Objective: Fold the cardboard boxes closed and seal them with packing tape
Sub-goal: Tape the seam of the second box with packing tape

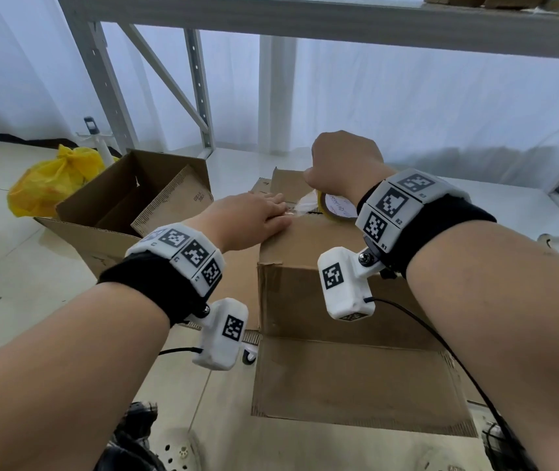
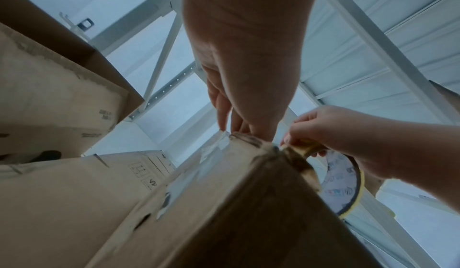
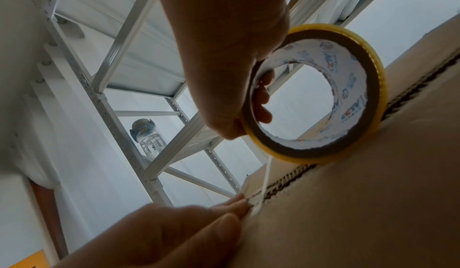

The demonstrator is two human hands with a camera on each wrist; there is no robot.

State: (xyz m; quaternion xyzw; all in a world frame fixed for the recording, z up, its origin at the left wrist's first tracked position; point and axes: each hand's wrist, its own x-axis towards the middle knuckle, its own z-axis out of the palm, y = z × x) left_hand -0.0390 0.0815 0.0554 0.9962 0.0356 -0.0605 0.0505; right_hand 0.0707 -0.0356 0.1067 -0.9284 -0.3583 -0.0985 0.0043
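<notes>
A brown cardboard box (image 1: 325, 290) stands on the floor in front of me with its top flaps folded down and a near flap hanging open. My left hand (image 1: 254, 219) lies flat on the top, its straight fingers (image 3: 231, 207) pressing the loose end of clear tape (image 1: 300, 207) onto the seam. My right hand (image 1: 342, 164) grips a yellow-edged tape roll (image 3: 321, 95), fingers through its core, resting on the seam (image 3: 293, 175) just right of the left hand. A short strip of tape (image 3: 265, 181) stretches between the roll and the pressed end.
A second cardboard box (image 1: 128, 202) stands open at the left rear, with a yellow plastic bag (image 1: 50, 181) behind it. A grey metal shelving rack (image 1: 183, 79) rises behind the boxes. A water bottle (image 3: 149, 140) sits on a shelf. Wrist camera cables (image 1: 441, 338) hang near the box.
</notes>
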